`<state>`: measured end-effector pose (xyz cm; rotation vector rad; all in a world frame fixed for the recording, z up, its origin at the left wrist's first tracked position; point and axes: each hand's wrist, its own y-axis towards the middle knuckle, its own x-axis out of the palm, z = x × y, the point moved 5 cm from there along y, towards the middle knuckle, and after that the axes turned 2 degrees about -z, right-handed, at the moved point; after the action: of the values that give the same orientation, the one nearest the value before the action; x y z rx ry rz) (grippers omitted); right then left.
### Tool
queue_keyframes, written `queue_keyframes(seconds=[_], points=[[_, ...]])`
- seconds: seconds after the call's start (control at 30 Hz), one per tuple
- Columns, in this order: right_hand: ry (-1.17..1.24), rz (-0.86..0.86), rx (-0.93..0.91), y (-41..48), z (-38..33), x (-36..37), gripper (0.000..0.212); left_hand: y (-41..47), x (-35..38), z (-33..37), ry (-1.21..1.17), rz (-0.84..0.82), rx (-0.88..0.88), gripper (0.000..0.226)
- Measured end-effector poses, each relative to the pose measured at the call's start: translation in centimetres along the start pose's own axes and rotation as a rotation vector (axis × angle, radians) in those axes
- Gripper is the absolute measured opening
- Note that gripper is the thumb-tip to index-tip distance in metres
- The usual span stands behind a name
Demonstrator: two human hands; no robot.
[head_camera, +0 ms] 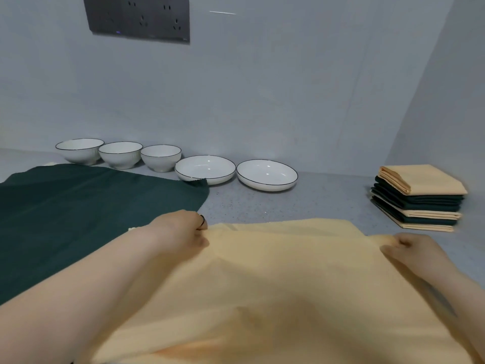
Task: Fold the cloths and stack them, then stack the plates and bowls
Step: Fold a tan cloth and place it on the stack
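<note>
Fingers pinching: my left hand (183, 229) and right hand (409, 248) are gripping the far corners of the yellow cloth (275, 285) at six o'clock, the folded stack (420, 198) sitting at three, bowls (120, 155) and plates (206, 169) waiting at eleven.

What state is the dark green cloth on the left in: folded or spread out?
Spread out. The dark green cloth lies flat on the counter as one wide sheet, unlike the folded stack at right.
</note>
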<state>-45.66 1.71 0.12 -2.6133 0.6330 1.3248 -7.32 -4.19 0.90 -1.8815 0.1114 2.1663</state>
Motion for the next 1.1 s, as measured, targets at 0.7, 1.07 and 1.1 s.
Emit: queue_keyframes(seconds=[0.7, 1.07, 1.1], points=[[-0.137, -0.068, -0.026, 5.9, -3.4, 4.9, 0.027, 0.1, -1.0, -8.3, -0.030, -0.314, -0.239, 0.024], [-0.306, -0.016, 0.030, 6.2, -4.0, 5.3, 0.020, 0.4, -0.7, -8.7, -0.025, -0.293, -0.278, 0.022], [-0.316, -0.012, 0.036, 6.2, -4.0, 5.4, 0.022, 0.4, -0.7, -8.8, -0.031, -0.280, -0.286, 0.022]])
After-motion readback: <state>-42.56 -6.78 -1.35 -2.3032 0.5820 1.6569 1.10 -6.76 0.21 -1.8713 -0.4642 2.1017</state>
